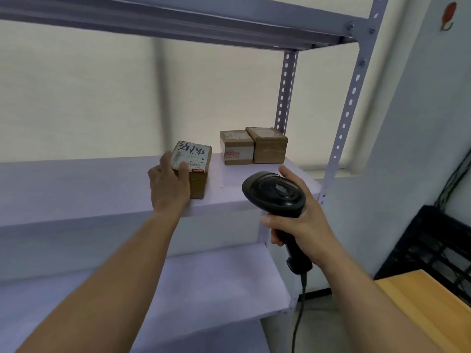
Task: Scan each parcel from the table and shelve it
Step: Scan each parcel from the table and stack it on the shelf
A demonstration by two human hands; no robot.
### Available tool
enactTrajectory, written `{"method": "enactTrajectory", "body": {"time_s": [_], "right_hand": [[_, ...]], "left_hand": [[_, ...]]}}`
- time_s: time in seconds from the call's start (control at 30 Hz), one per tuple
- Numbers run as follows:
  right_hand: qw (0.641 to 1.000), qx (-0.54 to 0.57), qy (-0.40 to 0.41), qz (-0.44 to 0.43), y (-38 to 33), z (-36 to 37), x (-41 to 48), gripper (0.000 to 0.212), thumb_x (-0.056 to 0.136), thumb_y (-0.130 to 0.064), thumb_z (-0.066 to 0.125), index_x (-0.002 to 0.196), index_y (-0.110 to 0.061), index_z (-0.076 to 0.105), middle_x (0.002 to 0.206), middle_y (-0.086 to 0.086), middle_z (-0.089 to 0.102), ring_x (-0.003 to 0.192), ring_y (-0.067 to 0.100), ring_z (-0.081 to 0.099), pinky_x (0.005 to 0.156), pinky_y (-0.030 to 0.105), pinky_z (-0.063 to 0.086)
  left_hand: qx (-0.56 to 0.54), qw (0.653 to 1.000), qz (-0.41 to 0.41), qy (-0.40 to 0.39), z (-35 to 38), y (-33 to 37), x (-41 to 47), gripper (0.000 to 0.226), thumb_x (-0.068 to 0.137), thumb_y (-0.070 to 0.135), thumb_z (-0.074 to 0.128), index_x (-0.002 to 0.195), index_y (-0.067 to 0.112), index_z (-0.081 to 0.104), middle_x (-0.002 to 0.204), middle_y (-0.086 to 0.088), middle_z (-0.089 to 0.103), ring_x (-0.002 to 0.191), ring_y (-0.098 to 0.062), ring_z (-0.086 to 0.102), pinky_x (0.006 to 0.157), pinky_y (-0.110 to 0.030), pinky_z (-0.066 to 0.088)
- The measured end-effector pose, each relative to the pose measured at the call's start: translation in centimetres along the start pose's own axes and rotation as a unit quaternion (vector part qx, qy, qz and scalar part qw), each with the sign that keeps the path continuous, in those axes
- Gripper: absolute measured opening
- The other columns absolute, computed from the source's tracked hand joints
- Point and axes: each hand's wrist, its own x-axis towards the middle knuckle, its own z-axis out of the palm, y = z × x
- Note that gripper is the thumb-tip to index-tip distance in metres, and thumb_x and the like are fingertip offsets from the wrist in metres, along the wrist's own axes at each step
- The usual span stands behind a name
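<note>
My left hand point(169, 186) grips the labelled parcel point(195, 164), sitting on the shelf point(76, 184) near its front edge. I'd slide it squarely back, toward the two boxes point(252, 146) in the right rear corner, before letting go. Right hand point(303, 220) clasps the scanner point(274, 192), clear of it.
</note>
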Motion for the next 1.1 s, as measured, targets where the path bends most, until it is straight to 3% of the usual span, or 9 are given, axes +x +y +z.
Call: {"method": "enactTrajectory", "body": {"time_s": [0.13,0.23,0.73,0.87,1.1], "right_hand": [[1.000,-0.017,-0.006,-0.002,0.3,0.7,2.0,0.091,0.066,-0.004,0.078,0.137,-0.050,0.043,0.112,0.012,0.064,0.051,0.025,0.059,0.052,0.034,0.051],[1.000,-0.017,-0.003,-0.003,0.7,1.2,3.6,0.092,0.072,0.006,0.078,0.138,-0.048,0.042,0.116,0.011,0.063,0.051,0.026,0.058,0.051,0.035,0.051],[0.998,-0.022,0.051,0.013,3.7,1.5,9.8,0.090,0.075,0.009,0.076,0.133,-0.051,0.044,0.123,0.011,0.058,0.053,0.023,0.060,0.053,0.032,0.053],[0.998,-0.015,0.066,0.011,4.5,1.1,10.2,0.088,0.067,-0.003,0.079,0.131,-0.054,0.047,0.127,0.008,0.057,0.054,0.022,0.061,0.052,0.030,0.052],[0.996,-0.016,0.082,0.019,4.8,0.4,9.7,0.089,0.071,0.003,0.079,0.124,-0.062,0.048,0.124,0.015,0.058,0.052,0.022,0.060,0.053,0.030,0.051]], "left_hand": [[0.083,0.991,0.079,-0.067,0.3,-1.0,0.9,0.054,0.094,0.047,0.051,0.142,0.029,0.036,0.151,-0.007,0.020,0.131,-0.031,0.039,0.103,-0.044,0.038],[0.134,0.982,0.090,-0.100,0.7,-1.5,2.4,0.063,0.087,0.037,0.065,0.142,0.031,0.034,0.149,-0.007,0.022,0.129,-0.030,0.041,0.102,-0.044,0.041],[0.137,0.976,0.098,-0.137,7.2,-0.6,12.8,0.059,0.087,0.027,0.063,0.140,0.029,0.037,0.140,-0.012,0.032,0.120,-0.035,0.047,0.097,-0.044,0.043],[0.135,0.976,0.100,-0.139,8.7,-0.3,14.1,0.058,0.087,0.026,0.063,0.140,0.028,0.037,0.140,-0.013,0.031,0.121,-0.036,0.046,0.098,-0.044,0.042],[0.141,0.971,0.112,-0.156,9.7,0.2,14.3,0.059,0.089,0.027,0.061,0.142,0.028,0.036,0.139,-0.015,0.032,0.121,-0.036,0.046,0.098,-0.045,0.042]]}}
